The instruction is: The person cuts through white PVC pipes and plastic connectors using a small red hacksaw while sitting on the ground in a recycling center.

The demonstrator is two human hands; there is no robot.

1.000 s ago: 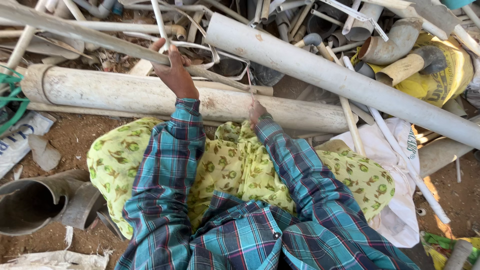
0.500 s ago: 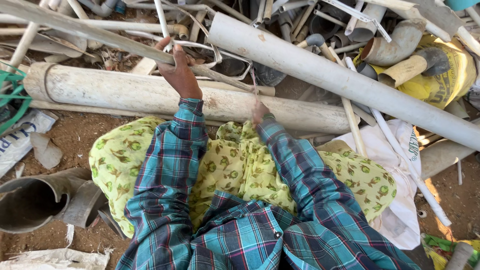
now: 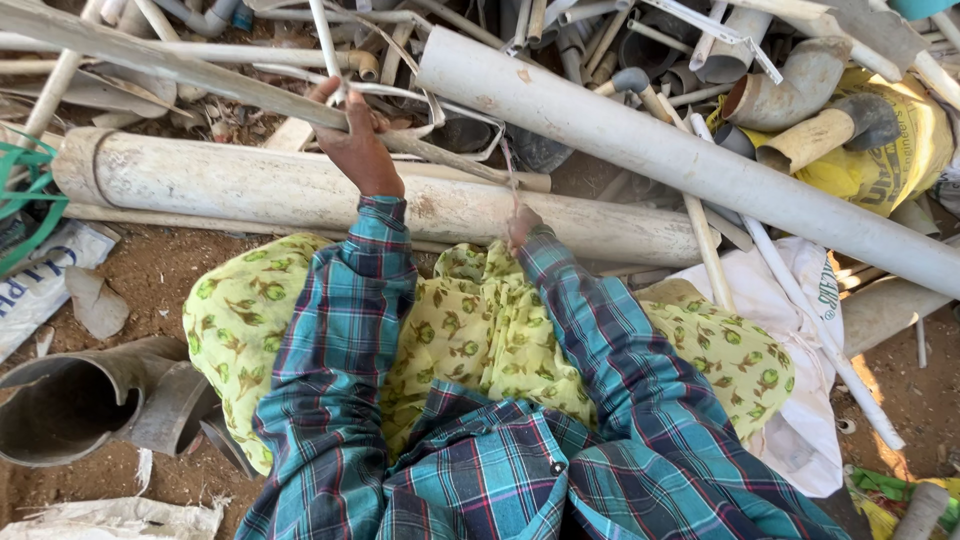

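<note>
The left hand (image 3: 358, 140), at eleven o'clock, has its fingers clamped on a thin grey strip (image 3: 180, 72) running across the scrap pile. The right hand (image 3: 521, 226), near centre, pinches a thin wire (image 3: 508, 170), fingers together, just above a thick white pipe (image 3: 250, 190).

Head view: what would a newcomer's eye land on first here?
First, the heap of dusty pale pipes: a thick pipe lies across the middle, and a long pipe slants down to the right. Next, the left hand reaches up with its grip on a thin strip, while the right hand rests low by the thick pipe.
</note>
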